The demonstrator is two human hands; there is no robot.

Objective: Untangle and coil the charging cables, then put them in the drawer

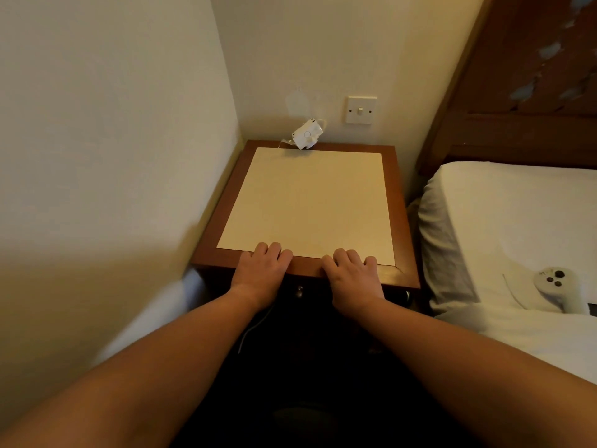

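Both my hands lie palm down on the front edge of the nightstand (223, 215), side by side and apart. My left hand (263, 265) has its fingers loosely bent, tips on the cream top, and grips nothing that I can see. My right hand (350, 273) rests the same way, with nothing in it.

The white charger (307, 135) sits at the far edge of the top, tilted against the wall, well away from both hands. A thin white cord runs off its left side.

A thin cable (248, 333) hangs down the dark front just below my left wrist. Its upper end is hidden behind the wrist, so I cannot tell what it joins. The drawer knob (299, 291) shows between my wrists, under the edge.

To my right is the bed (517, 205), with a white controller (554, 286) lying on it. A switch (361, 110) is on the wall above the charger.
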